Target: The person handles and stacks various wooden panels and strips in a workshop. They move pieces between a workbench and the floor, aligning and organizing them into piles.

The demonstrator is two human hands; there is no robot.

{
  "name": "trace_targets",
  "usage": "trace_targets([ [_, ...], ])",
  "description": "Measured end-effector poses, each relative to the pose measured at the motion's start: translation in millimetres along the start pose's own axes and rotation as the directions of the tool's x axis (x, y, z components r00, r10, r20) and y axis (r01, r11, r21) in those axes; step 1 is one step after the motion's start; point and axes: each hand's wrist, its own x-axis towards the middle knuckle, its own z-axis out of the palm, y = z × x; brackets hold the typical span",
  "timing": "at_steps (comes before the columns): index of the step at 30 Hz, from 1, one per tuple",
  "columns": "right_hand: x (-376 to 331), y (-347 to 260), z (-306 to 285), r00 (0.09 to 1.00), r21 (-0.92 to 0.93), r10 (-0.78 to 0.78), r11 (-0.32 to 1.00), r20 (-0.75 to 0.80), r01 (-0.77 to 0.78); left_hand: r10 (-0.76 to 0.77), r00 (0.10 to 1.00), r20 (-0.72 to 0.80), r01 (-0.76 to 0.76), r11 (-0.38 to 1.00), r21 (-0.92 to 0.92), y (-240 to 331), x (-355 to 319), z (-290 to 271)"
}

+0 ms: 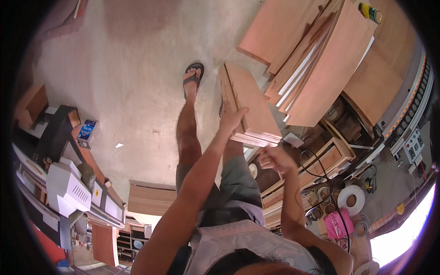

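A stack of flat wooden boards lies at a slant in front of me, its layered edges facing my left side. My left hand grips the stack's left edge near its close end, the thumb over the top board. Just below the close right corner of the stack is my right hand, its fingers curled in. Whether that hand touches the corner or holds anything small, I cannot make out. What supports the stack from below is hidden.
Large wooden panels are piled at the far right, with a yellow-green can on top. A machine with a control box stands beyond. A black cable hangs near tape rolls. At left are a blue box and white equipment.
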Motion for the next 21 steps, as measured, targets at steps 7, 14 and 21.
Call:
trace_targets([
  [7,41.7,6.3,-135.7,0.827,0.085,-0.299,0.920,-0.476,0.382,0.134,0.980,0.147,-0.088,0.954,-0.286,-29.0,15.2,-12.7],
  [14,99.2,11.4,-70.2,0.952,0.328,-0.300,0.907,0.065,0.264,-0.053,0.963,0.262,0.109,0.973,-0.203,19.1,-27.5,-18.6],
  [21,94.8,23.0,-67.8,0.911,0.393,-0.412,0.843,0.034,0.367,-0.021,0.989,0.144,-0.005,0.984,0.176,64.3,-83.6,-2.4],
])
